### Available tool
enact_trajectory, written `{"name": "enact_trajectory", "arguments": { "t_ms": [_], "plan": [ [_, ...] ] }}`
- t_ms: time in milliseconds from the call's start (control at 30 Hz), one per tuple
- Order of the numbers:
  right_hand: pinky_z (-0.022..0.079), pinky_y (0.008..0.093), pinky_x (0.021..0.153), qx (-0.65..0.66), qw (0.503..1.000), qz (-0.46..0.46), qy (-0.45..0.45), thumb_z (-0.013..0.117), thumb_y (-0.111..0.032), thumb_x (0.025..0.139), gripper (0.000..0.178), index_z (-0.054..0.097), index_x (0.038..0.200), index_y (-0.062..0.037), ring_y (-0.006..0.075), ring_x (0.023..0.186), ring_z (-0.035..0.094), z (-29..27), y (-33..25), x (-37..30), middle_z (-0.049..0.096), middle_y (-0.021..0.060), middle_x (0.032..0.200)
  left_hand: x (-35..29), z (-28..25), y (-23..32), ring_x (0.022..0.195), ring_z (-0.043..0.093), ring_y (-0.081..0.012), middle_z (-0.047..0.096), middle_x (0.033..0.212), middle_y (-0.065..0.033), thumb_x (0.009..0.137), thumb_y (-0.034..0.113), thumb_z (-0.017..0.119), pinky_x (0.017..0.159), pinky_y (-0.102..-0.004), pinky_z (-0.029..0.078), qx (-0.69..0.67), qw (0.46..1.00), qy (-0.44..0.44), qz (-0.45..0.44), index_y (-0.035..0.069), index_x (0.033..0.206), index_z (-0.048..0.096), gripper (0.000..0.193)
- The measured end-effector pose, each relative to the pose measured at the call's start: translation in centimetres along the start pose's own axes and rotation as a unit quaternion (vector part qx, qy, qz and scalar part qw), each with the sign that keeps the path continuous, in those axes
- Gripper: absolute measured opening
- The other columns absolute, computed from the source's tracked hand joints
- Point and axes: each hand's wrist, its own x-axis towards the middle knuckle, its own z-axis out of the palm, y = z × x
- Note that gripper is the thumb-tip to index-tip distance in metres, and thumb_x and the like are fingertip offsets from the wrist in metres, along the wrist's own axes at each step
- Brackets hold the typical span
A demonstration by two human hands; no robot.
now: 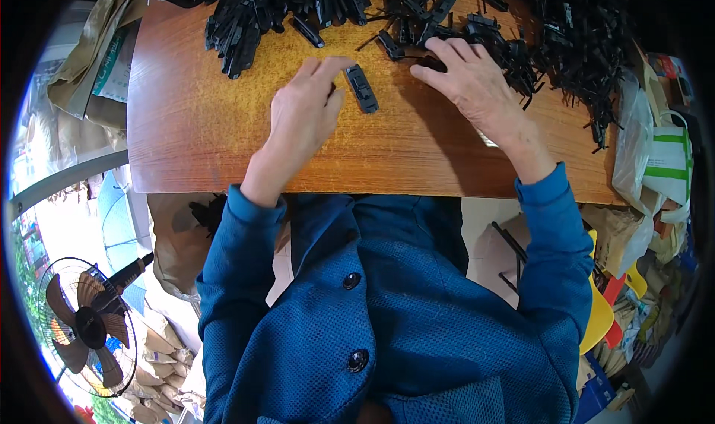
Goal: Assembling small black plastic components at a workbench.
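Left hand: flat on wooden table, fingers loose, fingertips touching black plastic clip.
Clip: lying between both hands, mid-table.
Right hand: open, fingers spread into pile of black parts.
Second heap: far left edge.

Setting: small workshop or home piecework bench. Evidence: bare wooden table with heaps of identical black plastic clips at 12 o'clock and more at 1 o'clock; stuffed brown paper sacks on the floor at 8 o'clock beside a floor fan. Bags and packaging piled at 3 o'clock.
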Motion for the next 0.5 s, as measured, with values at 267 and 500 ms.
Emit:
{"name": "enact_trajectory", "arguments": {
  "t_ms": [267,500],
  "plan": [
    [0.046,0.0344,0.091,0.215,0.971,0.056,0.084,0.066,-0.002,0.078,0.034,0.062,0.111,-0.01,0.026,0.113,0.05,1.6,1.0,1.1,0.05,0.0069,0.125,1.6,0.6,0.2,0.085,0.06,-0.0378,0.051,0.104,-0.0142,0.083,0.008,0.06,0.073,-0.0473,0.049,0.162,0.98,-0.091,0.073,0.009,0.099,0.054,0.017],
    [0.051,0.0244,0.083,0.612,0.766,0.174,0.095,0.061,-0.01,0.09,0.031,0.055,0.121,-0.0042,0.0137,0.094,0.064,1.1,-4.1,1.3,0.065,0.0042,0.105,-1.4,1.5,-1.9,0.074,0.059,-0.0339,0.058,0.082,-0.0126,0.08,0.01,0.063,0.065,-0.0408,0.047,0.062,0.997,0.001,0.056,0.002,0.091,0.052,0.016]
  ]
}}
